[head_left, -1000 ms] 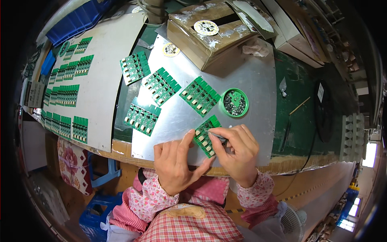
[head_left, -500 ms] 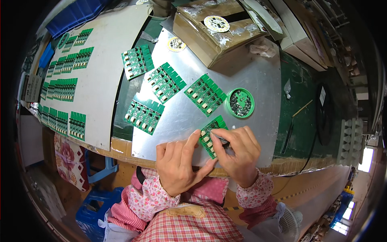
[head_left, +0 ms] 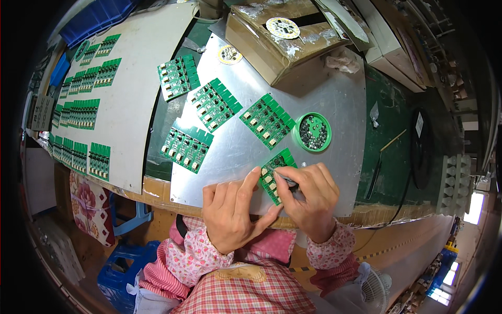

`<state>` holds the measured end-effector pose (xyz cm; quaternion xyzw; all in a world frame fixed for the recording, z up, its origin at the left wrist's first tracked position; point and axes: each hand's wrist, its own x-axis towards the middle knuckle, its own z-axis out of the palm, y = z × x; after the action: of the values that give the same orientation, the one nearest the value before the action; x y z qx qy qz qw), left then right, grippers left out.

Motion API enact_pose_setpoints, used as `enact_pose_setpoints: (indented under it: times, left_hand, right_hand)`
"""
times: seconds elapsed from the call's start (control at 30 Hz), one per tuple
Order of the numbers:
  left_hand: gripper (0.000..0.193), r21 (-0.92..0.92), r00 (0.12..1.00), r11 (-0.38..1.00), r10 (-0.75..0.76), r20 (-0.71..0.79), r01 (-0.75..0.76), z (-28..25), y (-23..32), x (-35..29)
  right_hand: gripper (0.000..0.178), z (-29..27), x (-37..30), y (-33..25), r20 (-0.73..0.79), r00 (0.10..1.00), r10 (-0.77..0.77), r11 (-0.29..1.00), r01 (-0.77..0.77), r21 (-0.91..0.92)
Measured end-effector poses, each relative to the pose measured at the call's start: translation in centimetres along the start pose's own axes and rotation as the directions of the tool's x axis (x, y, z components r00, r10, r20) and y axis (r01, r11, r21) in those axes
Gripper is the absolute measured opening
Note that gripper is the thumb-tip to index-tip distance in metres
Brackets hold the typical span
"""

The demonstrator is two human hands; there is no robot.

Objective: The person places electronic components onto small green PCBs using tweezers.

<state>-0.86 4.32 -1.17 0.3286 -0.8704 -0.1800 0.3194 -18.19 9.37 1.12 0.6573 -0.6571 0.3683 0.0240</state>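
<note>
Left hand (head_left: 230, 214): forefinger and thumb stand apart, the forefinger at the left edge of a green circuit board (head_left: 268, 179), the thumb by its lower end. Whether the two clamp the board or only steady it cannot be told.

Right hand (head_left: 312, 199): thumb and forefinger are closed together on a small dark tool (head_left: 291, 183), held over the board's right side. Contact between tool tip and board is hidden by the fingers.

The board lies tilted on a metal sheet (head_left: 235, 178), near its front edge, with pale square parts along its left side. A round green dish (head_left: 297, 133) of small dark parts stands beyond it, slightly right. Beside the dish, on its left, lies a second circuit board (head_left: 267, 120); three more boards (head_left: 216, 104) lie farther left.

A cardboard box (head_left: 261, 55) stands at the rear, a round white disc (head_left: 283, 28) on top. Rows of green boards (head_left: 83, 114) lie on a pale panel (head_left: 130, 131) at far left
</note>
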Motion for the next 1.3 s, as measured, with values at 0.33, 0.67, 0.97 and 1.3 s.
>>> enact_pose_setpoints:
  times: [0.33,0.67,0.97,1.3]
  left_hand:
    - [0.074,0.004,1.000,1.000,0.022,0.022,-0.022,-0.4,0.0,0.4]
    - [0.083,0.023,1.000,1.000,0.015,0.016,-0.016,-0.1,0.0,0.1]
    - [0.083,0.015,1.000,1.000,0.011,0.025,-0.011,-0.3,0.0,0.2]
    - [0.082,0.028,1.000,1.000,0.003,0.023,-0.004,-0.1,0.0,0.0]
  right_hand:
    - [0.021,-1.3,-1.2,-0.4,-0.011,0.989,0.148,0.989,-0.148,0.028]
    - [0.023,-0.4,-1.4,-0.5,-0.039,0.995,0.087,0.996,-0.086,0.019]
    - [0.025,-0.1,-1.5,-0.2,-0.020,0.999,0.034,0.999,-0.035,-0.039]
    - [0.024,-0.1,-1.6,-0.1,-0.015,1.000,0.027,0.998,-0.027,-0.055]
